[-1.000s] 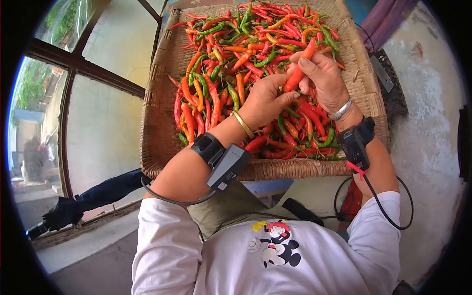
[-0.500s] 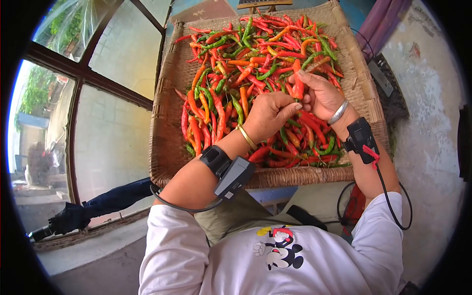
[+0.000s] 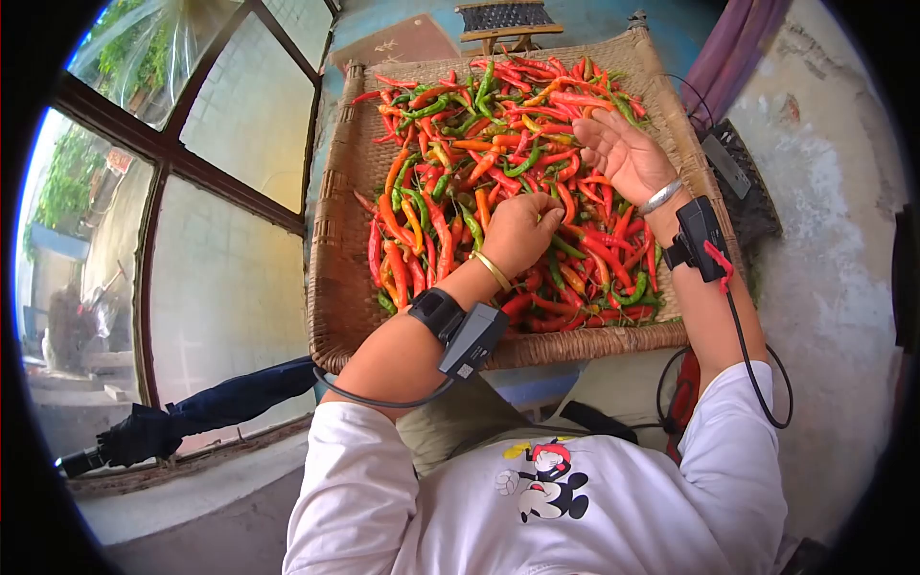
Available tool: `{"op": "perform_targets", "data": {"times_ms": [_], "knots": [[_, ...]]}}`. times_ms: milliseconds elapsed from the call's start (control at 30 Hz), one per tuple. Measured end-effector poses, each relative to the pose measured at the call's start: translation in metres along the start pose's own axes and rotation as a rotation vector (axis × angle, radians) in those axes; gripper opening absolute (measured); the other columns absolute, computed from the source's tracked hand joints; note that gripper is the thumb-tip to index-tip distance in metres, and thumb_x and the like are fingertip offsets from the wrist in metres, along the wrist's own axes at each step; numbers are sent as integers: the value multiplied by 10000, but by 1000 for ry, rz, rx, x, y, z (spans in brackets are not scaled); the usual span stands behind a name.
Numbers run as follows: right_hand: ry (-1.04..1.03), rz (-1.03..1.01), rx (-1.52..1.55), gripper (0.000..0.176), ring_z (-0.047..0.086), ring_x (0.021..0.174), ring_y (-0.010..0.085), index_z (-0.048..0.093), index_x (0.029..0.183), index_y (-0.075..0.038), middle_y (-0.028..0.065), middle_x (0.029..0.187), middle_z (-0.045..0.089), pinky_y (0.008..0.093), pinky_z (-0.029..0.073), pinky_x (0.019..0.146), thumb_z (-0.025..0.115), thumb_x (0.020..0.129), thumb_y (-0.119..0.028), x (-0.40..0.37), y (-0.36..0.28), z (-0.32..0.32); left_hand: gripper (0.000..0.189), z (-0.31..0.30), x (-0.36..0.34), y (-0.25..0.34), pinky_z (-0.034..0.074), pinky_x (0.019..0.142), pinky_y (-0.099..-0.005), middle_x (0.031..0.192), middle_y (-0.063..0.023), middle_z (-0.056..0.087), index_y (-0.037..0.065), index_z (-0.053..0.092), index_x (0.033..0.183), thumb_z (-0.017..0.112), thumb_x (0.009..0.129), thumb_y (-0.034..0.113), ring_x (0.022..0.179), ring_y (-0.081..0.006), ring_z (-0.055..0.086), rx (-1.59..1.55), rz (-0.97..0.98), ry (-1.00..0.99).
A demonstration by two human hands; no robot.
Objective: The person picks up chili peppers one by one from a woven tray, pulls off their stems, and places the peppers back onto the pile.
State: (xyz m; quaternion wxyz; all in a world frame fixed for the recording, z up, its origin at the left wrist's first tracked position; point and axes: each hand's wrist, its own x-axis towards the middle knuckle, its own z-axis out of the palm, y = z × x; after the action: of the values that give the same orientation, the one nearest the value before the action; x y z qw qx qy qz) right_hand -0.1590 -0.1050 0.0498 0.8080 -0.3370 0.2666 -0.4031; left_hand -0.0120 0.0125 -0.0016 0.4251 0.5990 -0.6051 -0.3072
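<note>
A heap of red, green and orange chili peppers point(image 3: 436, 225) fills the woven basket point(image 3: 575, 343) in front of me. My left hand point(image 3: 522, 230) is closed in a pinch just over the peppers near the middle. What its fingertips hold, if anything, is too small to make out. To the right, my right hand point(image 3: 623, 158) is open above the heap, palm turned up and fingers stretched out, with nothing in its palm. A red chili pepper point(image 3: 583, 99) lies just beyond its fingertips.
Glass window panes point(image 3: 225, 278) stand on the left, with a dark folded umbrella point(image 3: 240, 395) along the sill. A small stool point(image 3: 508, 17) is behind the basket. At the right are a dark boxy object point(image 3: 733, 177), a purple curtain point(image 3: 738, 57) and a pale wall point(image 3: 834, 278).
My right hand has let go of the red chili pepper, opened, and moved up and away from my left hand. My left hand has shifted slightly down and left, still pinched.
</note>
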Motion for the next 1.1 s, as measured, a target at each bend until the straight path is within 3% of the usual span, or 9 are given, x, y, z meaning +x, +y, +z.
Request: {"op": "perform_targets", "data": {"times_ms": [33,100,167,233,500,767,900,967,1100], "knots": [[-3,-6,-3,264,587,756,182,505,1006,-51,95,911,587,289,490,633,523,841,-256,2,3,-5,175,0,-1,0,460,622,-369,715,-164,601,1,600,828,565,759,159,672,-311,586,0,7,2],[-66,176,-783,319,599,798,184,523,1038,-13,107,926,610,300,473,676,549,813,-238,0,6,-4,155,-3,-2,2,466,592,-312,704,-118,600,21,610,853,586,763,145,636,-226,595,161,138,-48],[-370,84,-1741,274,585,846,229,612,942,-67,127,894,615,337,455,752,590,742,-253,-10,12,4,137,-4,-4,3,461,646,-345,741,-136,600,45,624,832,590,727,127,702,-289,582,195,122,-98],[-475,189,-2111,230,576,860,256,648,844,-88,134,880,613,361,448,755,601,691,-253,-23,23,15,158,-4,-5,0,458,648,-356,731,-134,598,59,629,842,584,709,129,696,-291,580,322,178,-291],[-437,259,-2113,253,562,866,308,601,850,-62,156,873,598,392,448,748,597,651,-218,-27,32,19,166,-6,-6,6,464,665,-361,758,-115,605,74,627,848,554,700,95,719,-280,586,452,124,-464],[-455,21,-1771,233,564,730,309,548,748,-24,159,725,581,390,438,638,609,638,-220,-32,23,-1,227,-6,-4,12,467,632,-346,771,-132,599,44,603,915,615,702,122,699,-275,595,252,142,-206],[-482,-64,-1694,252,575,680,260,564,776,-27,125,691,585,349,448,615,641,656,-235,-31,19,-3,181,-8,1,9,461,600,-330,726,-134,599,35,619,873,624,712,116,659,-273,588,260,172,-165],[-438,75,-1447,235,567,620,185,573,798,-25,90,676,588,302,445,573,655,662,-198,-29,14,-5,163,-9,3,8,457,580,-361,685,-132,599,48,621,829,620,712,161,636,-296,581,128,171,-140],[-481,175,-1112,194,511,587,65,575,845,-15,17,688,577,213,410,525,640,728,-155,-23,11,-16,159,-12,7,9,434,535,-247,663,-51,599,9,611,842,614,780,155,576,-111,541,45,77,-182]]}}
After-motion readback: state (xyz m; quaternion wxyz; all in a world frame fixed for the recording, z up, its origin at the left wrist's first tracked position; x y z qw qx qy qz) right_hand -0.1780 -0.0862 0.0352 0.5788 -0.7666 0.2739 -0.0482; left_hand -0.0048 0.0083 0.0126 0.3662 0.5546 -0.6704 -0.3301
